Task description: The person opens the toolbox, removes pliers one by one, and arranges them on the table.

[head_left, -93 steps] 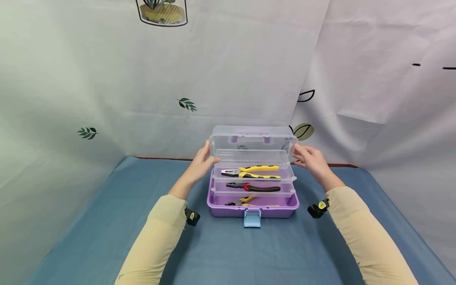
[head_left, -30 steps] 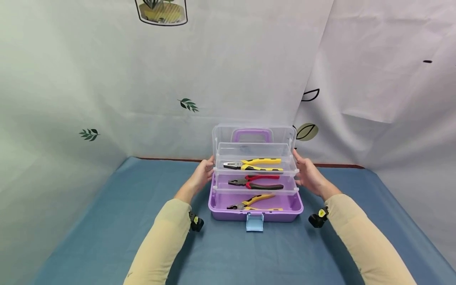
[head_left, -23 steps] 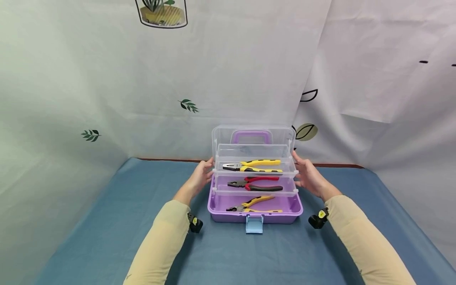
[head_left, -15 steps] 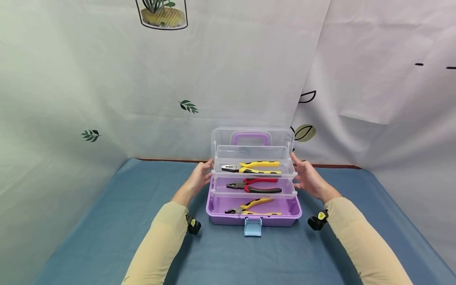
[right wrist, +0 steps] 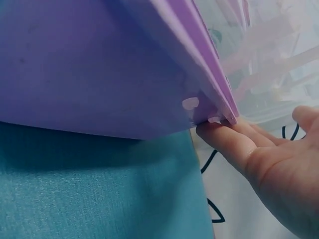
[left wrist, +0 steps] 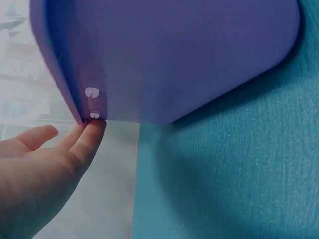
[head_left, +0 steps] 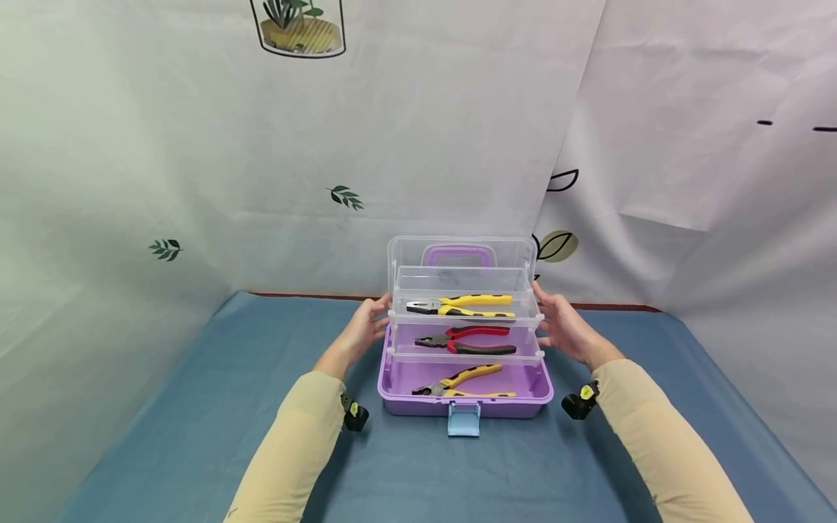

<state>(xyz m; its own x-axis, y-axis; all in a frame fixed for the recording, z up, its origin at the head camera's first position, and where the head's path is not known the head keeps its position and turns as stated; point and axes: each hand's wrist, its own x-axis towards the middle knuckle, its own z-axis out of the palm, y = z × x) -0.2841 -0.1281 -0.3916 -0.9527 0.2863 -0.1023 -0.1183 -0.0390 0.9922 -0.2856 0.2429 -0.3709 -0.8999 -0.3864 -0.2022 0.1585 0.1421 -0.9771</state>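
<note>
A purple toolbox (head_left: 418, 407) stands with its clear lid (head_left: 408, 250) tipped back and two clear trays fanned out. Yellow-and-black pliers (head_left: 484, 298) lie in the upper tray, red-and-black pliers (head_left: 484, 349) in the lower one. Another pair of yellow-handled pliers (head_left: 480, 371) lies in the base. My left hand (head_left: 357, 333) is at the box's left rear side; its extended fingertips touch the purple rim in the left wrist view. At the right rear corner, my right hand (right wrist: 279, 167) touches the rim with outstretched fingers, thumb apart.
A light blue latch (head_left: 463, 420) hangs down at the box's front. The box stands on a blue cloth (head_left: 261, 392). Close behind it rises a white printed curtain (head_left: 445, 145). A purple handle (head_left: 460, 250) shows on the lid.
The lid has swung farther back and the trays have spread, uncovering more of the pliers below. Both hands have moved down from the lid's sides to the box's rear sides.
</note>
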